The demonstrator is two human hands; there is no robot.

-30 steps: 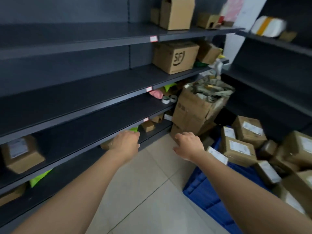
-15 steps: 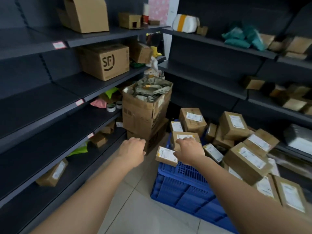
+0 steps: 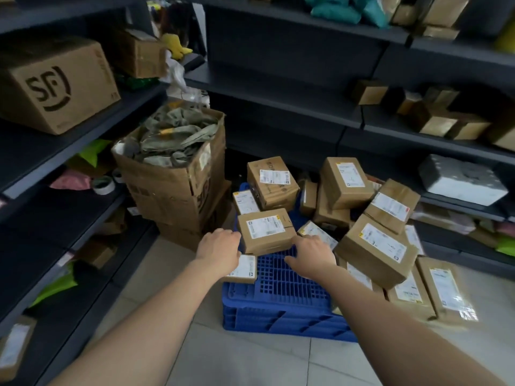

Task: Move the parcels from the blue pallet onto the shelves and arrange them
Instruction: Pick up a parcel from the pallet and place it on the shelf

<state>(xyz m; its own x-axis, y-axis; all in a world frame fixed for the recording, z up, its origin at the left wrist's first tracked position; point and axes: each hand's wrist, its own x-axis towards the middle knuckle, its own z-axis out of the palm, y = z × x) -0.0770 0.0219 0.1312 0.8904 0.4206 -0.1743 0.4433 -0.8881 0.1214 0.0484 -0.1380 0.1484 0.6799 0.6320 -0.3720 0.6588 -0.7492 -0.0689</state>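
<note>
Dark metal shelves [image 3: 278, 87] line left and back walls, part-filled with cartons. Blue pallet [image 3: 281, 299] on tiled floor, brown parcels heaped over its far and right side. Open carton of rags [image 3: 178, 162] stands just left of pallet. Labelled parcel [image 3: 266, 230] at pallet's near edge, between both hands. Left hand [image 3: 220, 250] loosely curled against parcel's left side; right hand [image 3: 312, 254], fingers half spread, at its right corner. Neither grips it.

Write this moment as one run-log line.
phase: reaching | left hand: beside parcel | right hand: beside parcel | grasp: unclear | blue pallet: loaded
</note>
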